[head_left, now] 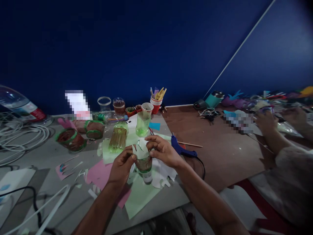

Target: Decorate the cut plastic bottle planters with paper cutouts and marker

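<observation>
Between the fingertips of both hands, just above the table's front edge, sits a pale cut piece of paper [142, 150] with a jagged top. The left hand [124, 162] pinches its left side, thumb and fingers nearly closed; the right hand [166, 150] has its thumb and fingers close together at the right side. The paper stands at the mouth of a small container [144, 164] banded in brown and green, with a clear lower end, tilted slightly over the papers.

Under and around it lie a light green sheet [140, 197], a pink sheet [100, 173] and white paper scraps [162, 176]. Just beyond the hands are a green-and-brown plastic piece [118, 138] and an upright green-tinted cup [143, 121]. To the right rests a blue glue gun [181, 148], near a thin wooden stick [193, 144].

Farther left are brown pots with green rims [70, 140]; behind, a red cup [156, 106] holds tools. At the far right, another person's hands [266, 121] reach over cluttered materials.
</observation>
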{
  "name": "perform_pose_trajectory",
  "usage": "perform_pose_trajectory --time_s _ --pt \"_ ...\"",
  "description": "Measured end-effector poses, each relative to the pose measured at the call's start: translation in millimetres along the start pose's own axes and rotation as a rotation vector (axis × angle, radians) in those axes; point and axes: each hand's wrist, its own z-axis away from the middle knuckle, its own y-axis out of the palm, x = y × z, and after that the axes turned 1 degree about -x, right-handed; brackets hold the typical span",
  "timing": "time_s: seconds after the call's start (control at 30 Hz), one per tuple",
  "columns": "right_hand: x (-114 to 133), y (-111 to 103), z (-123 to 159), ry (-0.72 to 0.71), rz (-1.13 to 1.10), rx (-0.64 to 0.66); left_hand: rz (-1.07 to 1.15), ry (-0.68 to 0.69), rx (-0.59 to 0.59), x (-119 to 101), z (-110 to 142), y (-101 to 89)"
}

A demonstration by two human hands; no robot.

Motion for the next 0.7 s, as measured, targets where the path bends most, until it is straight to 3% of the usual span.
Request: perform_pose_trajectory --time_s 0.23,0.47,0.57,0.7 --pt "0 -1 -1 0.010 0.031 -0.028 0.136 -0.102 -0.046 -5 0 4.1" --pt "0 -2 -4 0.013 -0.178 -0.093 0.218 -0.205 -0.099 -5 4 2.8" --pt "0 -3 -5 0.020 -0.239 -0.103 0.200 -0.290 0.007 -6 9 4.4" --pt "0 -5 -5 0.016 -0.269 -0.147 0.196 -0.411 0.267 -10 15 10.2"
